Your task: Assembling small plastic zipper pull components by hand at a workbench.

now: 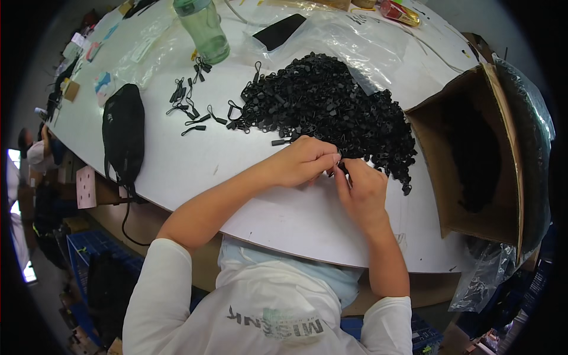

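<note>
White table (284, 225). Near edge of the black heap (325, 100): my left hand (305, 161) and right hand (364, 189), fingers nearly closed, pinch a small black piece (343, 168). Left of heap: some looped pulls (200, 128), perhaps done; large heap seemingly remains.

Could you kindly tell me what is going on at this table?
A person has the left hand and right hand together over a white table, around a small black piece, largely hidden. A heap of small black parts lies just beyond the hands. Black looped cord pulls are scattered to the left of the heap, and a cardboard box lies open to the right.
</note>
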Tool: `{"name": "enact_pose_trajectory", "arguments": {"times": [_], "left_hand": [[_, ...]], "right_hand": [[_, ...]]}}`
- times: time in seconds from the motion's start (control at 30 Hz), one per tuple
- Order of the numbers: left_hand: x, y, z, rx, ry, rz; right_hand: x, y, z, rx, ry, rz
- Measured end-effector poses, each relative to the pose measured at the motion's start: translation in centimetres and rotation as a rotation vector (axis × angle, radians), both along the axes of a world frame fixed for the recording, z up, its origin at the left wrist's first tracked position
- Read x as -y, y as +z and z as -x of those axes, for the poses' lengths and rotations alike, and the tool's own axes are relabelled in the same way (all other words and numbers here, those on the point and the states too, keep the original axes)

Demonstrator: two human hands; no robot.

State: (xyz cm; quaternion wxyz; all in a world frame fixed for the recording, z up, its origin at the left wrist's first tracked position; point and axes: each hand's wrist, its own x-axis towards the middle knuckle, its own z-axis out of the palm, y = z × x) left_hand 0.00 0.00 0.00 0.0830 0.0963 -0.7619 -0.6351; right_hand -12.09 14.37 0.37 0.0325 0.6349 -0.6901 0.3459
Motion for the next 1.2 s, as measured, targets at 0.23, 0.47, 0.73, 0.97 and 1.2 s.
{"name": "enact_pose_trajectory", "arguments": {"times": [0.23, 0.47, 0.73, 0.97, 1.2], "left_hand": [[0.7, 0.7, -0.1, 0.144, -0.082, -0.083], [0.2, -0.9, 0.1, 0.123, -0.127, -0.523], [-0.4, -0.4, 0.1, -0.001, 0.186, -0.096], [0.1, 0.0, 0.2, -0.208, 0.247, -0.263], [0.7, -0.7, 0.1, -0.231, 0.12, -0.278]], "right_hand": [[0.5, 0.1, 0.3, 0.035, 0.058, 0.065], [0.2, 0.3, 0.4, 0.027, 0.075, 0.075], [0.2, 0.0, 0.1, 0.037, 0.047, 0.022], [0.3, -0.6, 0.1, 0.058, 0.038, 0.054], [0.3, -0.6, -0.2, 0.244, 0.064, 0.032]]}}
